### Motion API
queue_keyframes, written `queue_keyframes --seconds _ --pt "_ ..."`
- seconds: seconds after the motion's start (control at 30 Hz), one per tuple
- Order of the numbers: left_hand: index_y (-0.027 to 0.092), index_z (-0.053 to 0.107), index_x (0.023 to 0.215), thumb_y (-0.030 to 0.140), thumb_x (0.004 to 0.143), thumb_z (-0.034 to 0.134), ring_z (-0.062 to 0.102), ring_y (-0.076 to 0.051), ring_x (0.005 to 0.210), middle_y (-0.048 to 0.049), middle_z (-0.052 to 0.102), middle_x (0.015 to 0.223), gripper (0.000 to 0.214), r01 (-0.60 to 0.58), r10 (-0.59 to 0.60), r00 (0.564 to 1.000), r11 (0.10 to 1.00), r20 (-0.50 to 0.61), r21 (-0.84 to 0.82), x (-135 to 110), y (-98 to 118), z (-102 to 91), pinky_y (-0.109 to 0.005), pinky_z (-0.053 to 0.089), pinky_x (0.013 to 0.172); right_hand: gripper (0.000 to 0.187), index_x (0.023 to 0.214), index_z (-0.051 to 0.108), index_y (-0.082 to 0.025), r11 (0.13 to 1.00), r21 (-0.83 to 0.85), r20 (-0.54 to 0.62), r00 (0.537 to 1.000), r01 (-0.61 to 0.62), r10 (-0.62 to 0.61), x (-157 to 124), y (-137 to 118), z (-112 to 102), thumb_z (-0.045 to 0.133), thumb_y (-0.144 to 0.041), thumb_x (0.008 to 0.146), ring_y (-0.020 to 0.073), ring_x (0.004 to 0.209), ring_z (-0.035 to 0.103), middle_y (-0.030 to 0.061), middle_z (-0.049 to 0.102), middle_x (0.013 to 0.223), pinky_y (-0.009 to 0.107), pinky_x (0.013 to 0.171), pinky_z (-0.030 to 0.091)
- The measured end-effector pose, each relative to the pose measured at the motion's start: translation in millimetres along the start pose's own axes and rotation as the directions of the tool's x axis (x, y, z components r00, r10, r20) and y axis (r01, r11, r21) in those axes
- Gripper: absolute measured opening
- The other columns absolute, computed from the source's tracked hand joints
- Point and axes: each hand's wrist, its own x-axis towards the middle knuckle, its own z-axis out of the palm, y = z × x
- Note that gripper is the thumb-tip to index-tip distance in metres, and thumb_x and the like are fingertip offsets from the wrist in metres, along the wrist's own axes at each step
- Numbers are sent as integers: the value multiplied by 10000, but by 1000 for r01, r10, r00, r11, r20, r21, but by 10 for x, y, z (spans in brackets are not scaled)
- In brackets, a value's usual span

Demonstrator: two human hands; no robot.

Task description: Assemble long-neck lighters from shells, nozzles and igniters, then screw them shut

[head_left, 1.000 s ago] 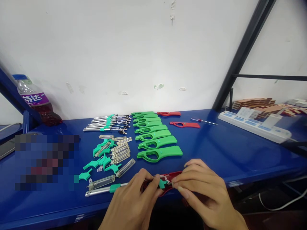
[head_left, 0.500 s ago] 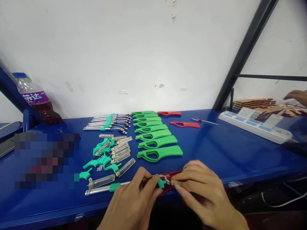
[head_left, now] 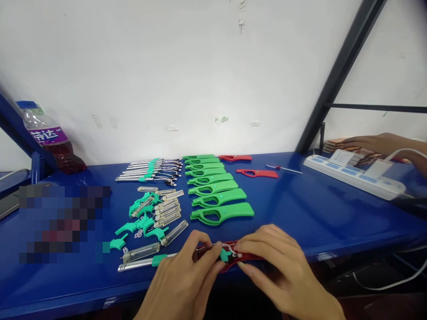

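At the table's front edge, my left hand (head_left: 187,275) is closed on the left part of an open red lighter casing (head_left: 227,268). My right hand (head_left: 283,266) grips the casing's right part, thumb and fingers on its sides. Inside lie a green trigger (head_left: 224,255) and thin white wires (head_left: 230,249); my fingers cover much of the rest. A silver lighter tube (head_left: 135,265) with a green collar (head_left: 159,260) reaches out leftward from under my left hand. Close by lie loose green triggers (head_left: 156,233) and clear fuel tanks (head_left: 175,233).
Several green lighter casings (head_left: 222,213) lie in a column behind my hands, with red casings (head_left: 257,173) beyond. Silver tubes with wires (head_left: 140,171) lie back left, near a drink bottle (head_left: 53,138). A screwdriver (head_left: 283,168), power strip (head_left: 353,178) and another person's hand (head_left: 376,142) are rightward.
My right fingers have shifted slightly off the wires, uncovering more of the casing's inside. My left hand is almost unmoved. The other person's hand has reached further left.
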Motion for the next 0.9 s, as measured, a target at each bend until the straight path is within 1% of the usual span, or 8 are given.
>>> queue_keyframes --seconds 0.1,0.27,0.4,0.53,0.6,0.73,0.83,0.9 --pt "241 627 1333 251 1158 417 725 -128 675 -74 610 1149 273 23 -23 1000 999 21 -32 10 6 -6 -240 634 588 306 1358 621 -291 996 -64 33 997 -61 63 -11 -1 -2 690 -306 1061 220 1022 766 36 806 1189 377 946 545" --pt "249 507 1505 198 1148 418 731 -132 762 -98 626 1234 372 6 -6 1000 1000 -9 -31 -65 -31 -119 -203 607 591 307 1382 614 -338 985 -156 79 993 -78 91 -19 9 6 651 -416 1088 231 1099 775 17 796 1275 394 1005 551" --pt "265 606 1398 105 1099 456 719 -208 981 -76 667 1167 370 10 -6 999 995 -32 102 -147 -142 -305 -288 628 768 322 1409 596 -348 984 -157 81 992 -84 98 -26 17 11 635 -417 1097 221 1102 778 -1 795 1285 395 1016 555" --pt "265 668 1254 46 1058 469 674 -227 1033 -50 701 1152 356 -3 3 1000 990 -1 143 -164 -241 -423 -344 602 870 326 1410 591 -356 985 -152 91 991 -88 102 -24 27 16 649 -403 1093 218 1079 781 -11 800 1267 404 1032 540" --pt "272 679 1238 54 1061 478 674 -223 1038 -37 715 1160 346 -8 6 1000 989 11 148 -157 -261 -436 -344 588 887 317 1407 591 -358 985 -152 98 990 -83 98 -20 32 19 644 -397 1096 218 1061 783 -15 803 1254 414 1032 531" --pt "287 674 1307 85 1080 473 698 -228 1016 -25 740 1159 364 -24 16 999 986 47 166 -157 -274 -413 -370 563 893 325 1407 593 -356 985 -151 101 990 -82 97 -19 30 24 659 -381 1090 228 1057 776 -11 805 1246 434 1031 516" --pt "308 649 1358 108 1094 478 711 -230 1014 -23 742 1185 372 -20 2 995 985 103 171 -172 -287 -379 -374 551 885 298 1380 617 -342 988 -126 102 990 -87 100 -19 17 21 668 -352 1086 228 1040 765 0 803 1237 418 984 531" --pt "311 630 1387 74 1077 468 717 -229 1013 -25 740 1202 422 -21 -4 990 983 138 180 -179 -288 -357 -379 544 885 273 1354 639 -330 990 -110 102 990 -87 98 -19 11 18 670 -339 1083 227 1028 761 7 804 1224 408 958 543"
